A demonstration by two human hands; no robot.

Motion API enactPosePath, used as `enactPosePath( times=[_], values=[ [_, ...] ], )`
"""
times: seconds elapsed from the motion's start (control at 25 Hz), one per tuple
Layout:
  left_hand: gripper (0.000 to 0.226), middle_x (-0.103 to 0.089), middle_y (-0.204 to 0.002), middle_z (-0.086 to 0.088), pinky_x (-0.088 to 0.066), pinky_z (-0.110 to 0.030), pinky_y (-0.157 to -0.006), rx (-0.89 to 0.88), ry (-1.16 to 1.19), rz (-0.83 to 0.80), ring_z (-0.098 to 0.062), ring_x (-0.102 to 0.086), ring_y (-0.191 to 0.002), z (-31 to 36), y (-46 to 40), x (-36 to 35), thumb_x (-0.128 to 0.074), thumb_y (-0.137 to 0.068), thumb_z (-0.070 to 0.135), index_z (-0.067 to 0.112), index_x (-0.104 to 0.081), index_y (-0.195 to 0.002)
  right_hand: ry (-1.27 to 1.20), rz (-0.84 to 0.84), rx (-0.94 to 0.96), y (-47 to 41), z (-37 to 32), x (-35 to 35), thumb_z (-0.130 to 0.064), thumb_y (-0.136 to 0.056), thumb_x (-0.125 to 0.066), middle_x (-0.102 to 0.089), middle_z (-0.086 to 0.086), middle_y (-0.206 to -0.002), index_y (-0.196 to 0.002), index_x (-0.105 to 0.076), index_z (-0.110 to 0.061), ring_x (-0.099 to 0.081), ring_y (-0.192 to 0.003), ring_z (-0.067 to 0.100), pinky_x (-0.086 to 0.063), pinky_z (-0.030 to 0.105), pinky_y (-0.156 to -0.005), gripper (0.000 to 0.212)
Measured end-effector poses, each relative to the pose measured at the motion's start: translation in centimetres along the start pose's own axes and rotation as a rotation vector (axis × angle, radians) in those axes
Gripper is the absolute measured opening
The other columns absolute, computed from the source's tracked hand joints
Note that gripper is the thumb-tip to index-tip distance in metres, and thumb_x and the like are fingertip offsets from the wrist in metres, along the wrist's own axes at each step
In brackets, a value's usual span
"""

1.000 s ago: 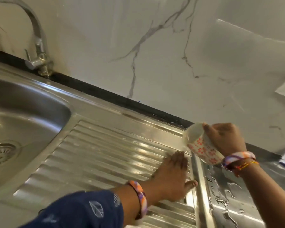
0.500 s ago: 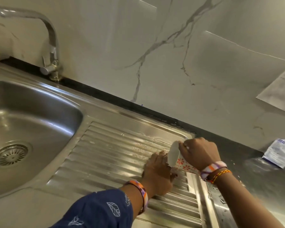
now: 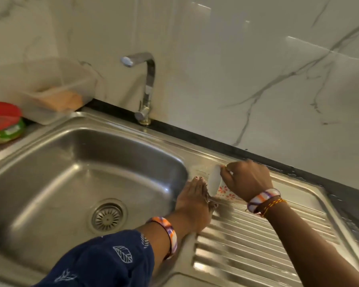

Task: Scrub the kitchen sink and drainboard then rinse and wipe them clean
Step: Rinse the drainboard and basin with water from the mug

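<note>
Nearest, a dark blue sleeve [image 3: 104, 259] with pale leaf prints runs in from the bottom edge, cut off by the frame; a striped bangle [image 3: 170, 235] circles the wrist above it. The left hand [image 3: 195, 204] lies flat on the steel strip where the sink [image 3: 71, 183] meets the ribbed drainboard [image 3: 267, 235], fingers straight and close together, pressing on the metal and gripping nothing; its thumb side is blurred and hard to read. Just right of it, the right hand [image 3: 247, 179] curls its fingers round a white cup [image 3: 216, 183] with red flower prints, tipped on its side with the mouth facing the left hand; the cup's base is hidden behind the palm, and whether the cup touches the drainboard cannot be told. Two wrist bands [image 3: 263, 199] sit on the right wrist. The basin is to the left, its round drain strainer [image 3: 108, 216] in the floor. Farther back the chrome tap [image 3: 145, 85] stands at the sink's far rim against the marble wall [image 3: 236, 59]. Far left, a clear plastic tub [image 3: 50, 88] holds something orange and indistinct, and a red-lidded green container [image 3: 2, 123] is cut off by the left edge.
</note>
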State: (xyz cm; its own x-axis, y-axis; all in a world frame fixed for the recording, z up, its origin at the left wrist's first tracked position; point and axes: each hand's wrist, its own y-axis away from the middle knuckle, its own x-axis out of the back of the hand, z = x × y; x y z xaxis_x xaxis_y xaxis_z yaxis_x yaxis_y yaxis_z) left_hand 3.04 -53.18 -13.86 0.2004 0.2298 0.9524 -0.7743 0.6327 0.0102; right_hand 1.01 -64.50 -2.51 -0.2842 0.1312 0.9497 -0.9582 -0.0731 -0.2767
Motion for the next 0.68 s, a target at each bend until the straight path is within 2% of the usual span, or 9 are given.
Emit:
enactPosePath(
  times=[0.16,0.24,0.32,0.36,0.48,0.56,0.6,0.68],
  values=[
    [0.062,-0.009,-0.157,-0.014,0.000,-0.038,-0.120,0.056,-0.065,-0.046,-0.027,-0.005,-0.146,-8.0,2.5,3.2,-0.025,-0.101,0.041,0.006,-0.010,-0.150,-0.054,0.091,-0.023,-4.6,-7.0,-1.0,-0.042,-0.096,-0.036,-0.072,0.006,-0.089,-0.089,-0.073,-0.013,-0.065,-0.076,0.024,-0.053,0.031,-0.070,0.047],
    [0.058,-0.024,-0.153,-0.014,-0.013,-0.038,-0.118,0.138,-0.072,-0.072,-0.028,-0.020,-0.143,-12.3,3.2,5.5,-0.026,-0.100,0.042,0.008,-0.024,-0.147,-0.161,0.136,-0.068,-6.8,-10.2,-1.2,-0.042,-0.095,-0.039,-0.072,0.008,-0.091,-0.090,-0.073,-0.013,-0.065,-0.080,0.026,-0.053,0.035,-0.074,0.045],
    [0.047,-0.046,-0.140,-0.012,-0.034,-0.038,-0.107,0.255,-0.009,-0.087,-0.028,-0.043,-0.130,-16.8,2.9,8.0,-0.033,-0.100,0.039,0.011,-0.046,-0.135,-0.366,0.160,-0.193,-8.6,-12.8,-1.4,-0.041,-0.095,-0.042,-0.069,0.008,-0.081,-0.086,-0.073,-0.011,-0.064,-0.078,0.026,-0.052,0.033,-0.072,0.044],
    [0.042,-0.052,-0.134,-0.011,-0.039,-0.037,-0.101,0.306,0.063,-0.089,-0.027,-0.049,-0.123,-19.0,2.4,9.4,-0.035,-0.100,0.037,0.011,-0.052,-0.129,-0.512,0.162,-0.277,-9.4,-13.8,-1.8,-0.039,-0.095,-0.044,-0.065,0.007,-0.073,-0.078,-0.072,-0.010,-0.062,-0.073,0.024,-0.049,0.030,-0.069,0.043],
    [0.049,-0.057,-0.128,-0.014,-0.043,-0.039,-0.097,0.466,0.376,0.018,-0.028,-0.055,-0.115,-24.3,-0.2,13.9,-0.035,-0.099,0.043,0.008,-0.056,-0.125,-1.023,0.198,-0.509,-11.0,-16.9,-2.8,-0.028,-0.093,-0.051,-0.055,0.004,-0.053,-0.051,-0.056,-0.011,-0.052,-0.056,0.017,-0.040,0.026,-0.060,0.046],
    [0.061,-0.058,-0.125,-0.019,-0.044,-0.039,-0.094,0.517,0.509,0.083,-0.032,-0.056,-0.112,-25.7,-2.7,16.8,-0.034,-0.097,0.051,0.000,-0.054,-0.123,-1.262,0.237,-0.660,-11.8,-18.7,-3.3,-0.024,-0.093,-0.052,-0.051,-0.004,-0.043,-0.050,-0.050,-0.009,-0.047,-0.050,0.010,-0.039,0.019,-0.049,0.046],
    [0.064,-0.060,-0.120,-0.019,-0.045,-0.038,-0.092,0.511,0.546,0.080,-0.032,-0.058,-0.108,-25.9,-4.2,17.9,-0.035,-0.095,0.054,-0.001,-0.055,-0.120,-1.335,0.255,-0.729,-12.4,-19.4,-3.4,-0.023,-0.094,-0.051,-0.048,-0.009,-0.037,-0.050,-0.047,-0.009,-0.045,-0.046,0.006,-0.037,0.015,-0.043,0.046],
    [0.066,-0.063,-0.113,-0.018,-0.047,-0.034,-0.082,0.461,0.616,0.035,-0.030,-0.061,-0.100,-25.5,-6.5,18.9,-0.039,-0.091,0.060,0.001,-0.057,-0.115,-1.469,0.312,-0.850,-13.5,-20.5,-3.6,-0.022,-0.094,-0.052,-0.043,-0.010,-0.033,-0.052,-0.044,-0.009,-0.041,-0.039,0.003,-0.034,0.012,-0.038,0.045]
  ],
)
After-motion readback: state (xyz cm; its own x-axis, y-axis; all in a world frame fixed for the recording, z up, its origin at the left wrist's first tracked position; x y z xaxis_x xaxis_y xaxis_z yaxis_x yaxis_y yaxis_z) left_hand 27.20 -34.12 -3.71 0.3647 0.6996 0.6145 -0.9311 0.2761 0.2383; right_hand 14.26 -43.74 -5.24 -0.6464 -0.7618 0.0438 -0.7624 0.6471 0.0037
